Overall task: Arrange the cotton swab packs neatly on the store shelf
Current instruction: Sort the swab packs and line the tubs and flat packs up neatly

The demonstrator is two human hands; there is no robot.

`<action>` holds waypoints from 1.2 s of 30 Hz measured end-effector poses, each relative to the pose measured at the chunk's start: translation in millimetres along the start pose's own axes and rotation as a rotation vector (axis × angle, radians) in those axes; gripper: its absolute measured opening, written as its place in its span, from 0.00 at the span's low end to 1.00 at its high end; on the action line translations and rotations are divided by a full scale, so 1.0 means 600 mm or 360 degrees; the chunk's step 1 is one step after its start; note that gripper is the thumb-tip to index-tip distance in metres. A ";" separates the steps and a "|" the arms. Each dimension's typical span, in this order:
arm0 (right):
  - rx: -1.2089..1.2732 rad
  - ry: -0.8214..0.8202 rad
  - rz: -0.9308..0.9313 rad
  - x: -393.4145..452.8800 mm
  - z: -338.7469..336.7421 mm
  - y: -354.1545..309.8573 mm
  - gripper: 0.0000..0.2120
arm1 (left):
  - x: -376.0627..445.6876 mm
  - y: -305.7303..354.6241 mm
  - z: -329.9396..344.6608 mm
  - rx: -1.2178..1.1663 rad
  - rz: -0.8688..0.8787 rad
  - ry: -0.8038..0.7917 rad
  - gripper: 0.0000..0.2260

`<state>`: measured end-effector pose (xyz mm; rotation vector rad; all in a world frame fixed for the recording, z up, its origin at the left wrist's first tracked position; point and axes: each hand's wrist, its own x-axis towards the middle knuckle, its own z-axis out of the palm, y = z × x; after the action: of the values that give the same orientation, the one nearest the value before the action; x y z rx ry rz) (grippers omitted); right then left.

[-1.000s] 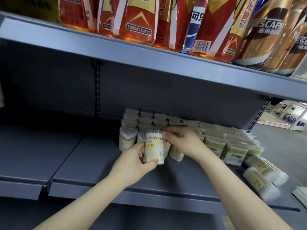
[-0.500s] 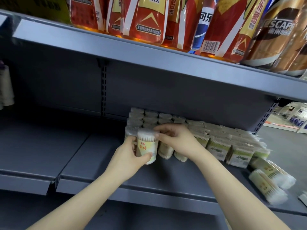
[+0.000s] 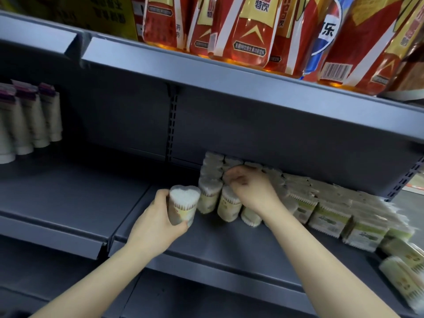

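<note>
My left hand (image 3: 158, 222) grips a heart-shaped clear pack of cotton swabs (image 3: 183, 208), held upright just left of the rows of like packs (image 3: 210, 193) standing on the grey shelf (image 3: 206, 246). My right hand (image 3: 250, 191) reaches over those rows with its fingers curled down onto the tops of the packs; whether it holds one is hidden. Square boxed swab packs (image 3: 328, 216) fill the shelf to the right. Two round packs (image 3: 403, 271) lie on their sides at the far right edge.
The upper shelf (image 3: 229, 83) overhangs close above and carries red drink bottles (image 3: 250, 31) and a cola bottle. White tubes with purple caps (image 3: 29, 120) hang at the far left. Bare shelf surface (image 3: 68, 196) stretches left of the packs.
My left hand has carried the swab pack to the left, away from the rows. My right hand has let go of it and moved back onto the standing packs. The view shifted left.
</note>
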<state>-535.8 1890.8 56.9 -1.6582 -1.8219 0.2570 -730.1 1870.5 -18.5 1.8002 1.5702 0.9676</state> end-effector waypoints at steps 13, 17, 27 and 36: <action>-0.0325 -0.0063 0.0019 0.031 0.029 0.006 0.16 | 0.032 -0.038 0.006 -0.0037 0.0207 0.0130 0.36; -0.0362 -0.0110 0.0007 0.047 0.037 0.011 0.18 | 0.037 -0.035 0.001 0.0205 0.0722 0.0381 0.23; -0.0299 -0.0098 0.0002 0.076 0.056 0.004 0.15 | 0.062 -0.048 0.003 0.0192 0.0771 0.0376 0.19; -0.0436 -0.0204 0.0041 0.115 0.078 0.014 0.18 | 0.108 -0.038 0.005 0.0172 0.0642 0.0464 0.21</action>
<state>-554.8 1970.4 39.1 -1.8903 -2.0040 0.1311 -737.5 1938.4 -28.4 2.1832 1.4736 1.4084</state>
